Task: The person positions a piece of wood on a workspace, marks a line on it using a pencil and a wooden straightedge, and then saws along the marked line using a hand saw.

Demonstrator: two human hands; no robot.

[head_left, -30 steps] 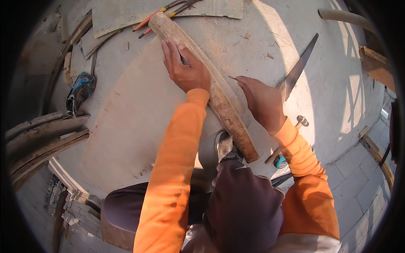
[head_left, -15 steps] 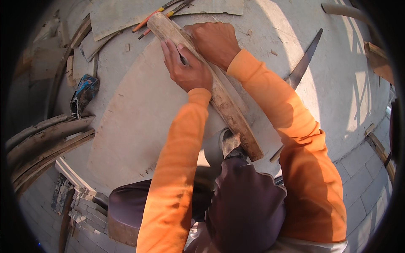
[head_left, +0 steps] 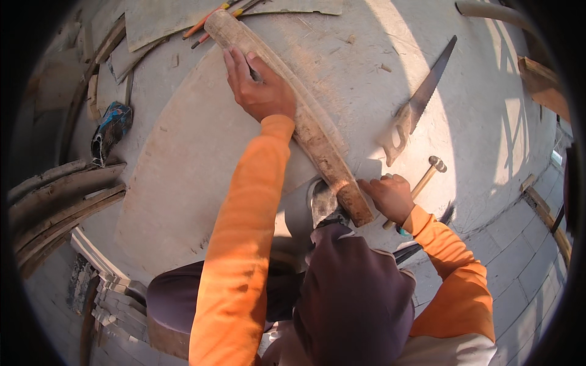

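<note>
A long, weathered wooden beam (head_left: 317, 146) lies slantwise from the far left down toward my foot, its near end by my shoe (head_left: 325, 204). My left hand (head_left: 262, 88) grips the beam's left side in its upper part, and a dark sliver shows between thumb and forefinger. Beside the beam's near end is my right hand (head_left: 390, 198), its fingers curled and the fingertips close to the wood's edge. Whatever they may hold is hidden. A hammer (head_left: 425, 178) lies under and beside that hand, part of its handle covered by it.
A handsaw (head_left: 418, 100) lies to the right on the floor. Pencil-like red and yellow tools (head_left: 204, 24) rest at the beam's far end. A flat pale board (head_left: 177, 152) lies left of the beam. Curved wood pieces (head_left: 67, 201) and a dark blue bag (head_left: 112, 128) are farther left.
My right hand has moved from the beam's far end down to its near end, uncovering the saw handle and hammer. Sawdust-like marks now show beside the beam. The left hand stays on it.
</note>
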